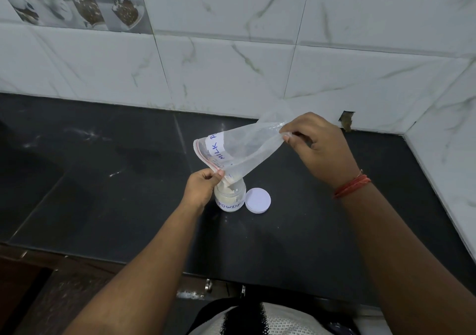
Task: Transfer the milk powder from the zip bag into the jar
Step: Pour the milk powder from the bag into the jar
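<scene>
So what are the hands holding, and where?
Both hold the zip bag. The left hand pinches its open zip end, down over the jar. The right hand pinches the bottom end, lifted high.

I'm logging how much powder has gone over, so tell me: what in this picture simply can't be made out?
Head view only:
- Jar fill level: the left hand and bag mouth cover its opening.
- Powder left in the zip bag: the crinkled film is too hazy to judge.
- Bag label: wraps out of sight after "MILK P".
- Jar label: only "POWDE" shows.
- Right hand grip: fingertips fold under the bag's bottom.
</scene>
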